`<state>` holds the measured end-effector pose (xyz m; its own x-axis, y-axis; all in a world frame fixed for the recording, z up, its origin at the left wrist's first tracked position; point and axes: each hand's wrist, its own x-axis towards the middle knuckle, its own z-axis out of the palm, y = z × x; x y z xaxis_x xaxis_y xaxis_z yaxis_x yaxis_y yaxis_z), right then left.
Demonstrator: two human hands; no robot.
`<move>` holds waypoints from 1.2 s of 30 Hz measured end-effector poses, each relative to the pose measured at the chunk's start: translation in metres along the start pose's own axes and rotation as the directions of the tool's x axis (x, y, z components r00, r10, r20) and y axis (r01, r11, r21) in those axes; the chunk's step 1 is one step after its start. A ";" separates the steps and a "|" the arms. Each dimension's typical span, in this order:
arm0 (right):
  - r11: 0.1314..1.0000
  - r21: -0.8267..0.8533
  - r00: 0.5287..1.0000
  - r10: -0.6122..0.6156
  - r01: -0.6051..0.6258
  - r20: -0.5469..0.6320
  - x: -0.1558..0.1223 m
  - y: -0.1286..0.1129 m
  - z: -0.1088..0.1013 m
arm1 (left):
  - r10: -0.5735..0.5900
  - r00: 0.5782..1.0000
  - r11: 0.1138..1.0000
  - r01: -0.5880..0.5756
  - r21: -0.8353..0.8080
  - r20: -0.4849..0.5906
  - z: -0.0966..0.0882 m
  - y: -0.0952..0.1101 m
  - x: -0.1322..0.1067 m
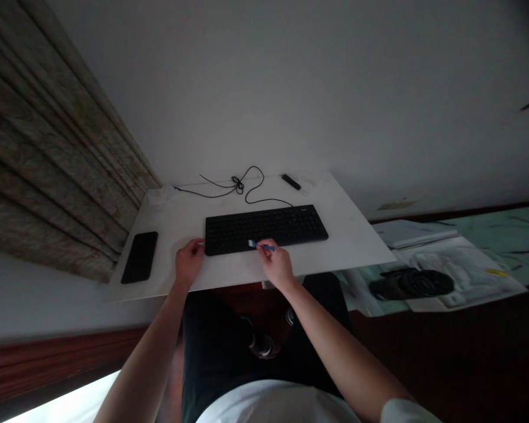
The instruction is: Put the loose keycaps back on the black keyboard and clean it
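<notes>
A black keyboard point(264, 228) lies on the white table, its long side roughly along the front edge. In my right hand point(277, 264) is a small blue brush point(253, 243) with pale bristles, pinched between the fingers. Its head is over the keyboard's lower rows, near the middle; whether the bristles touch the keys I cannot make out. My left hand point(189, 261) has its fingers curled at the keyboard's lower left corner and holds that edge. A thin black cable point(260, 185) runs from the keyboard's back and is bundled in loops behind it.
On the white table point(344, 247), a black phone point(140, 257) lies at the left and a small black stick-shaped object point(291, 181) at the back. Crumpled white material point(161, 194) sits in the back left corner. A curtain point(48, 147) hangs left. A black object point(412, 284) rests lower right.
</notes>
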<state>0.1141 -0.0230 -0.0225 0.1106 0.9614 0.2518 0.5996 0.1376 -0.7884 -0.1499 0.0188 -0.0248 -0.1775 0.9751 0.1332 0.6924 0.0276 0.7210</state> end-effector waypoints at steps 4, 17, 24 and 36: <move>0.997 0.058 0.982 -0.063 0.053 0.178 0.001 -0.046 0.069 | -0.009 1.000 1.000 0.009 -0.007 0.004 -0.001 0.000 0.000; 1.000 -0.018 0.999 0.023 -0.023 0.036 0.002 -0.009 0.041 | -0.003 1.000 0.999 0.003 -0.049 -0.002 -0.001 -0.005 0.001; 0.988 -0.131 0.985 0.055 -0.077 -0.163 0.005 0.054 -0.047 | -0.001 1.000 1.000 0.001 -0.026 0.003 -0.002 -0.001 -0.002; 0.970 0.239 0.998 0.054 -0.047 -0.022 0.003 0.028 -0.014 | -0.003 1.000 1.000 0.003 0.008 -0.003 0.000 0.000 -0.001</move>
<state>0.1421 -0.0197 -0.0366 0.1598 0.9620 0.2214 0.3867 0.1454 -0.9107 -0.1497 0.0178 -0.0249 -0.1820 0.9742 0.1334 0.6971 0.0322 0.7162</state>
